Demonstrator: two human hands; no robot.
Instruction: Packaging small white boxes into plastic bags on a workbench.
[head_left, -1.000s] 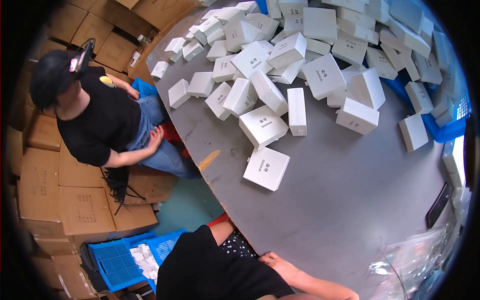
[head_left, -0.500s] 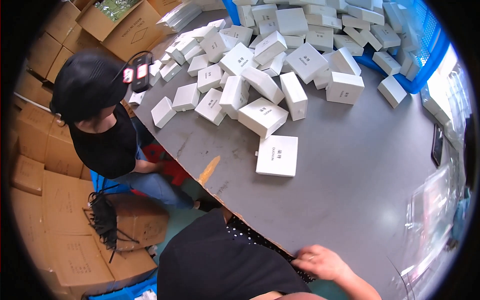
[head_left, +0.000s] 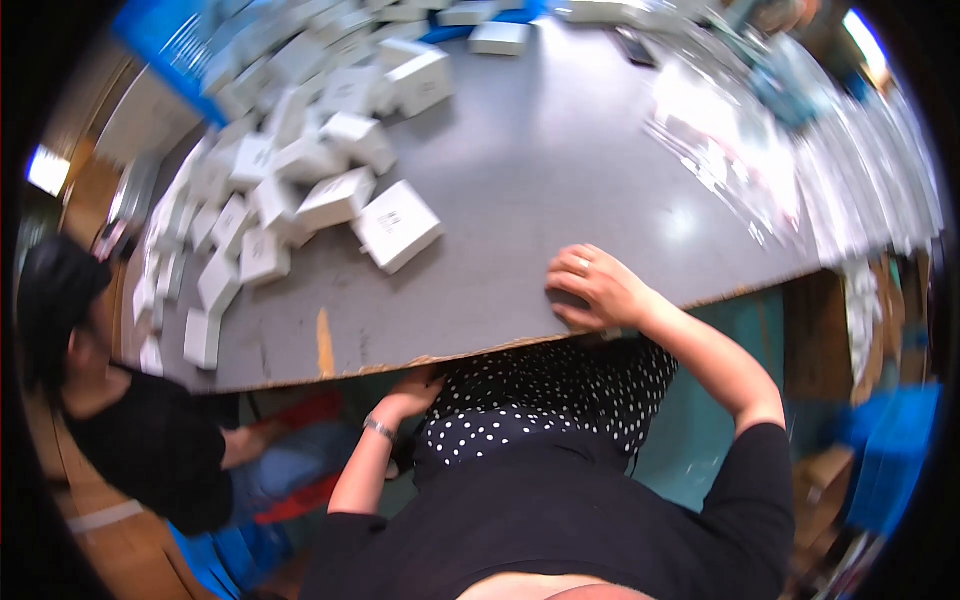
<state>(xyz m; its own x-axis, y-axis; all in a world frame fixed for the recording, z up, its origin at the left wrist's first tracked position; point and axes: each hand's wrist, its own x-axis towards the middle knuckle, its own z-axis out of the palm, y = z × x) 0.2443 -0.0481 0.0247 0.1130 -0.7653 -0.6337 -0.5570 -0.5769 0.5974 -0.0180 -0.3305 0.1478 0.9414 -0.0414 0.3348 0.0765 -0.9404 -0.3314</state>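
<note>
— On the near edge of the grey flat-topped counter (head_left: 560,170), what is the right hand (head_left: 598,288) doing?
— Resting there, fingers curled, gripping nothing — the nearest square white cardboard box (head_left: 397,226) lies well apart from it.
— And the left hand (head_left: 412,388)?
— Under that counter's edge; its grip is hidden — I cannot tell.

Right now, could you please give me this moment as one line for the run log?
right hand: flat on grey table edge, empty | left hand: under table edge | white boxes: piled far left, untouched | seated person: at left
</note>
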